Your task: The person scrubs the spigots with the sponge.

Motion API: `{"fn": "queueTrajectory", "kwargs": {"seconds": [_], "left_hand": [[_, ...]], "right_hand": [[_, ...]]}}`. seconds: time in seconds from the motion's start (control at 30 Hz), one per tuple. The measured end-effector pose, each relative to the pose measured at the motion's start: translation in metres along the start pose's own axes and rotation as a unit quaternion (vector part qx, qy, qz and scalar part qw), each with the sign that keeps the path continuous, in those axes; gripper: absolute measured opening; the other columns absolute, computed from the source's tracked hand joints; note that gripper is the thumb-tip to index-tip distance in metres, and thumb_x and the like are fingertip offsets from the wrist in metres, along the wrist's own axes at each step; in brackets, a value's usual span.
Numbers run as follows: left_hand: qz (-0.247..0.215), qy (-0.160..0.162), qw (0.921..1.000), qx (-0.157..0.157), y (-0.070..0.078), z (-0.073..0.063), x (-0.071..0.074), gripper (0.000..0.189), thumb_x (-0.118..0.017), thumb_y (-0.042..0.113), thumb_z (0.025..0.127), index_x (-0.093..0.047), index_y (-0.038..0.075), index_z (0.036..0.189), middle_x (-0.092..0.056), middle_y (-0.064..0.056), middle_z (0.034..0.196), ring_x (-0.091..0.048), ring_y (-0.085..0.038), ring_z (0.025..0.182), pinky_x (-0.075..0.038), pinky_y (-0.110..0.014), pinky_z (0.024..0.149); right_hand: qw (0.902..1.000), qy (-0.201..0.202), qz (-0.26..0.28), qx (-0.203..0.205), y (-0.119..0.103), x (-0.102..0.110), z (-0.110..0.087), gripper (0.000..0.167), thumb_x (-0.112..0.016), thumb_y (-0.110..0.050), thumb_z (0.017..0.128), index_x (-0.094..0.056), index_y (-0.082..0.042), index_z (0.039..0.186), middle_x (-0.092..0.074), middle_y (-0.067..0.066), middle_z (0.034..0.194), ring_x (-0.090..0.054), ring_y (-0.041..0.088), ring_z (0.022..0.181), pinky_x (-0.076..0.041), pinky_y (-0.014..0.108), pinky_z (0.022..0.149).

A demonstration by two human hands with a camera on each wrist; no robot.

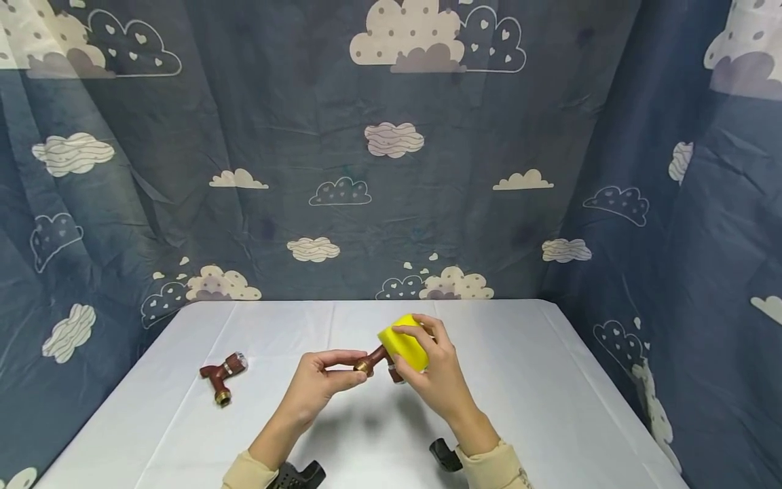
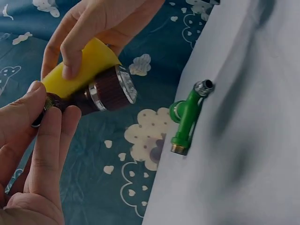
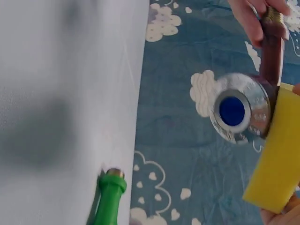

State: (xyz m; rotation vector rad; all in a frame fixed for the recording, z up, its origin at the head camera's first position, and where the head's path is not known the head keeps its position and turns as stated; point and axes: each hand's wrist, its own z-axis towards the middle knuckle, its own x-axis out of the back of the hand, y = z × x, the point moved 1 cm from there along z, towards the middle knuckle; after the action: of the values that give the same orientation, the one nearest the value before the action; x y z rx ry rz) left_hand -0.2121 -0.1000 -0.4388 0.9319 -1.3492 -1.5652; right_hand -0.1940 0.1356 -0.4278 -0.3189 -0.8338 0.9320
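Loose brown tap (image 1: 220, 375) lies on the white table (image 1: 519, 380) toward its left edge, brass outlet angled at the near edge. Left hand (image 1: 318, 387) next, raised over the table's middle: thumb and fingers pinch the brass threaded end (image 1: 363, 367) of the held brown tap (image 1: 377, 356). Its long axis runs from that pinch up toward the far edge and to the right; ribbed handle (image 2: 108, 89) juts off the body. Left hand is the nearer, directly on the tap; right hand reaches it only via yellow sponge (image 1: 400, 345), which looks laid along the body, touching. Right hand (image 1: 442, 377): fingers and thumb grip the sponge from opposite sides. Green tap (image 2: 188, 119), wrist views only, lies near the table's far edge.
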Motion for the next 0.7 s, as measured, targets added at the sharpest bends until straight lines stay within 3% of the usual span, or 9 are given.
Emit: {"fn": "queueTrajectory", "kwargs": {"seconds": [0.13, 0.37, 0.7], "left_hand": [[-0.004, 0.009, 0.9999, -0.012, 0.005, 0.006, -0.003, 0.045, -0.086, 0.002, 0.088, -0.071, -0.011, 0.129, -0.078, -0.02, 0.123, -0.082, -0.016, 0.098, -0.067, -0.032, 0.093], [-0.016, 0.06, 0.998, -0.012, 0.012, 0.014, -0.006, 0.043, -0.089, -0.002, 0.083, -0.075, -0.011, 0.122, -0.081, -0.007, 0.111, -0.082, -0.014, 0.096, -0.067, -0.032, 0.09], [-0.004, 0.104, 0.9944, -0.019, 0.016, 0.015, -0.007, 0.036, -0.089, -0.002, 0.084, -0.08, -0.002, 0.119, -0.079, -0.013, 0.115, -0.081, -0.016, 0.095, -0.068, -0.03, 0.089]], "right_hand": [[0.9999, -0.009, 0.005, 0.014, -0.006, -0.005, 0.0, 0.043, -0.085, -0.01, 0.089, -0.074, -0.022, 0.129, -0.057, 0.011, 0.147, -0.063, 0.032, 0.128, -0.067, 0.042, 0.094], [0.9995, -0.004, 0.009, 0.03, -0.016, -0.008, 0.002, 0.04, -0.084, -0.01, 0.089, -0.076, -0.021, 0.128, -0.059, 0.011, 0.145, -0.063, 0.032, 0.132, -0.066, 0.043, 0.097], [0.9983, -0.008, 0.035, 0.047, -0.023, -0.008, -0.001, 0.045, -0.084, -0.005, 0.085, -0.076, -0.023, 0.126, -0.06, 0.01, 0.145, -0.064, 0.03, 0.13, -0.066, 0.041, 0.097]]}}
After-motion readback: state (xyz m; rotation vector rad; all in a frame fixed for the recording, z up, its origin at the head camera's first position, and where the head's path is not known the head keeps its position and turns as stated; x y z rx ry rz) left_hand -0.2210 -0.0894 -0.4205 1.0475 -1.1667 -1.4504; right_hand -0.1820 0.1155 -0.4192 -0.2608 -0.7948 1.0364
